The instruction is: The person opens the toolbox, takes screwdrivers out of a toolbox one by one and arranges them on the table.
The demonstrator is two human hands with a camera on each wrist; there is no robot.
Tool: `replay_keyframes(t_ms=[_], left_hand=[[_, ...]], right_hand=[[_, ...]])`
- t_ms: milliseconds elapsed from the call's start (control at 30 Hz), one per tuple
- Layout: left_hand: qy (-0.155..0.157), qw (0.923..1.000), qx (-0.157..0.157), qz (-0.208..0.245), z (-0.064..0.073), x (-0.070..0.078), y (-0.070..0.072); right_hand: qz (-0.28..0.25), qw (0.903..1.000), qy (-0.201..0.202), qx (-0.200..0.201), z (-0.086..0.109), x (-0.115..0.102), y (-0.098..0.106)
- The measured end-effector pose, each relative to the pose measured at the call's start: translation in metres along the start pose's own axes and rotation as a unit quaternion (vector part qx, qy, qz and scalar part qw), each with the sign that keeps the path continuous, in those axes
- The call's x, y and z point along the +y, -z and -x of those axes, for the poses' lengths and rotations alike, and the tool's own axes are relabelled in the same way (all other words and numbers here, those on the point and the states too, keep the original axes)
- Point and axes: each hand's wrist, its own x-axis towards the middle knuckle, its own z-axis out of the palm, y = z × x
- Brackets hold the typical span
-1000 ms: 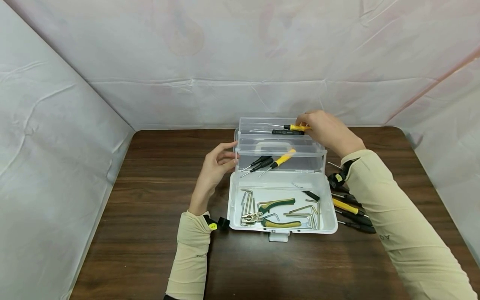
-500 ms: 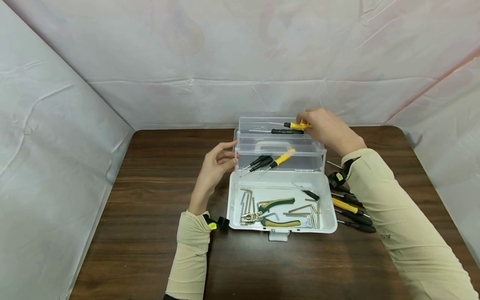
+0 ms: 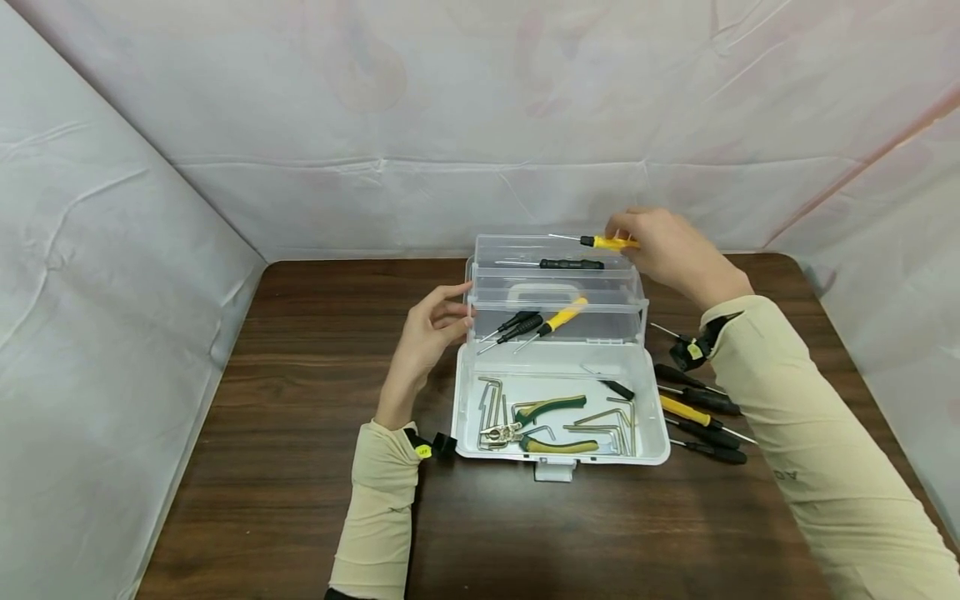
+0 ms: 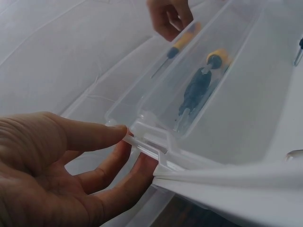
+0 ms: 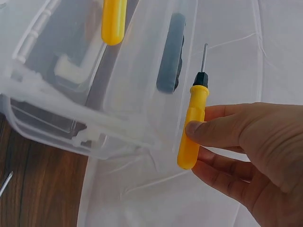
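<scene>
In the head view, pinches a yellow screwdriver [image 3: 617,244] in the right hand [image 3: 678,258], at the right end of the rear clear tray [image 3: 497,247], near the far edge of the tabletop [image 3: 337,333]. Points the tip toward that tray's left end. Just below, within the clear plastic: a black screwdriver [image 3: 572,264].

In the left wrist view, grips a clear plastic edge [image 4: 147,147] at the trays' left end with thumb and fingers of the left hand [image 4: 61,175]; cannot tell how firmly. Looks thin and a little springy there, so best steadied gently.

In the right wrist view, holds the yellow handle [image 5: 188,149] about its middle, thumb on one side, fingers behind, shaft [image 5: 204,57] free. Probably light, stiff and hard to break; smooth, so liable to roll in a loose pinch. Best taken by the thick handle behind the black collar [image 5: 201,79], not by the slim shaft.
</scene>
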Motion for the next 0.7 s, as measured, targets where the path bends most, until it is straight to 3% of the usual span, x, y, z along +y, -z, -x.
replay_keyframes(t_ms=[400, 700], left_hand=[[-0.003, 1.0000, 0.002, 0.002, 0.000, 0.000, 0.000], [-0.002, 1.0000, 0.005, 0.000, -0.001, -0.002, -0.001]], right_hand=[[0.009, 0.9998, -0.013, 0.014, 0.022, 0.009, 0.000], [0.000, 0.9987, -0.019, 0.048, 0.044, 0.014, -0.007]])
